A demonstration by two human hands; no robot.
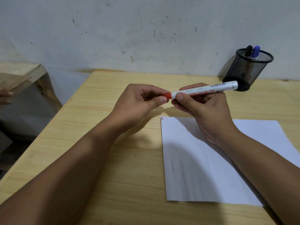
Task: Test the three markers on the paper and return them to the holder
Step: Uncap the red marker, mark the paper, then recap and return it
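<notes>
I hold a white marker with a red cap (204, 89) level above the wooden table (113, 159). My right hand (203, 109) grips its barrel. My left hand (141, 101) pinches the red cap (167, 95) at the marker's left end; the cap sits on the barrel. A white sheet of paper (203, 168) lies below my right forearm, with tiny red and blue marks at its top left corner. A black mesh holder (248, 69) stands at the back right against the wall, with a black-capped marker (248, 50) and a blue-capped marker (255, 52) upright inside.
A grey, stained wall (146, 30) runs behind the table. The table's left edge drops off to the floor. At the far left, another person's hand (5, 96) holds a wooden board (14, 78).
</notes>
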